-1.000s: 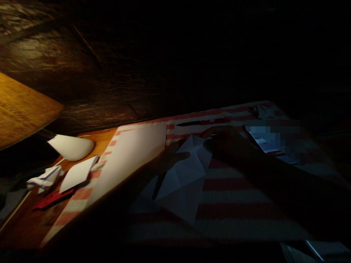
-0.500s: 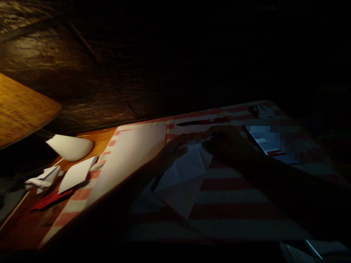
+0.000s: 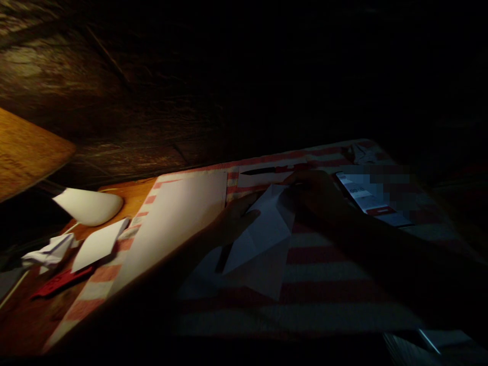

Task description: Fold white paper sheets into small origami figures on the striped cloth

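A creased, folded sheet of white paper [image 3: 263, 234] is held up at a tilt over the striped cloth. My left hand [image 3: 238, 216] grips its left edge, thumb lying on the near face and fingers behind. At the upper right corner, my right hand [image 3: 312, 190] pinches the paper, its fingertips lost in shadow. Just beyond the hands lies a knife [image 3: 259, 172] with a dark blade and red handle, on a white sheet [image 3: 249, 180]. To the left, a large blank white sheet [image 3: 183, 208] rests flat on the cloth.
A lit phone [image 3: 364, 198] lies right of my hands on the red-striped cloth [image 3: 328, 272]. Leftward are a white lamp base [image 3: 91, 206], crumpled paper [image 3: 51, 251], a curved white piece [image 3: 101, 244] and a red object [image 3: 61, 282]. The rest is very dark.
The folded paper has turned slightly, with its lower point swung to the right. Both hands still hold it. The whole view has shifted a little.
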Action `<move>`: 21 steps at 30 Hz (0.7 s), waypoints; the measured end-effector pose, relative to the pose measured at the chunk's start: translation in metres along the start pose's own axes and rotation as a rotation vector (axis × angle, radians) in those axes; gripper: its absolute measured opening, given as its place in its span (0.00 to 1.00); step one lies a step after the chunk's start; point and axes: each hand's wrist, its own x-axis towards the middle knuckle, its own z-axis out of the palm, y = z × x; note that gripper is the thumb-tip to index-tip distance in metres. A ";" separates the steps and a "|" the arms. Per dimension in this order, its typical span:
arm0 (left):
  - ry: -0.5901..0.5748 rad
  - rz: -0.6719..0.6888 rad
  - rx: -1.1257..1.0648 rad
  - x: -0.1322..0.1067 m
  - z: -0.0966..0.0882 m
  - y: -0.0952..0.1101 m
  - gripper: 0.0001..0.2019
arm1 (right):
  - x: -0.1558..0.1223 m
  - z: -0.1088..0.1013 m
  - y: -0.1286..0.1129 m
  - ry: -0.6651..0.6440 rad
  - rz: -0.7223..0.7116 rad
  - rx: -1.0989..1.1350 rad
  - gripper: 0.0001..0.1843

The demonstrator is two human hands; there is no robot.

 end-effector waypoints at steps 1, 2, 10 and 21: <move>-0.006 0.022 0.005 0.000 -0.001 0.000 0.20 | 0.000 -0.002 -0.001 0.004 -0.009 -0.010 0.12; -0.012 0.055 -0.004 0.001 -0.002 0.001 0.20 | 0.001 -0.003 -0.003 0.009 -0.012 -0.014 0.13; -0.074 0.076 -0.435 0.005 0.004 0.011 0.21 | -0.003 -0.002 0.001 -0.061 -0.055 0.161 0.13; 0.039 -0.131 -0.557 0.005 0.010 0.015 0.24 | -0.010 0.008 -0.010 -0.062 0.018 0.271 0.18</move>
